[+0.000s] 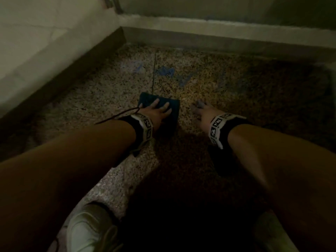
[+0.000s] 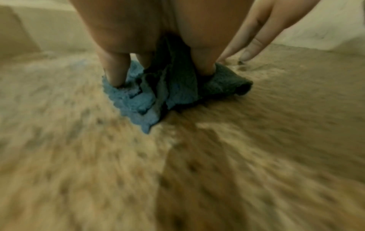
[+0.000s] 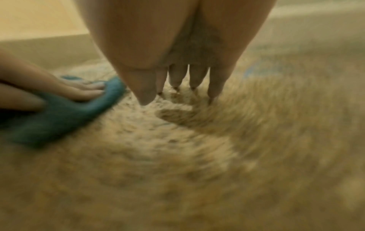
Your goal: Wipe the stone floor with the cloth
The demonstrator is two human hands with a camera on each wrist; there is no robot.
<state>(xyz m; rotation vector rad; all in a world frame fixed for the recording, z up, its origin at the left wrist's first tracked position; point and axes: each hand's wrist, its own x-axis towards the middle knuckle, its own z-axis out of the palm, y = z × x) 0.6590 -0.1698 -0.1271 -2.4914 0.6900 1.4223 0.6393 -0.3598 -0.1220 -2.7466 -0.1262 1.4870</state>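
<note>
A folded blue-green cloth (image 1: 174, 107) (image 2: 138, 100) (image 3: 59, 118) lies on the speckled stone floor (image 1: 112, 84) (image 2: 256, 140) (image 3: 177, 156). My left hand (image 1: 158, 109) lies flat on top of it, fingers (image 2: 114, 73) straight and pressing into the fabric. My right hand (image 1: 201, 110) rests beside the cloth on the right, its straight fingertips (image 3: 214, 90) touching the bare floor. It holds nothing. Faint blue marks (image 1: 169, 71) show on the floor just beyond the cloth.
Pale walls with a dark skirting (image 1: 72, 70) meet in a corner at the far left. A raised stone step (image 1: 218, 40) runs along the back. My white shoe (image 1: 87, 228) is at the near edge. A dark string (image 1: 118, 115) trails from my left wrist.
</note>
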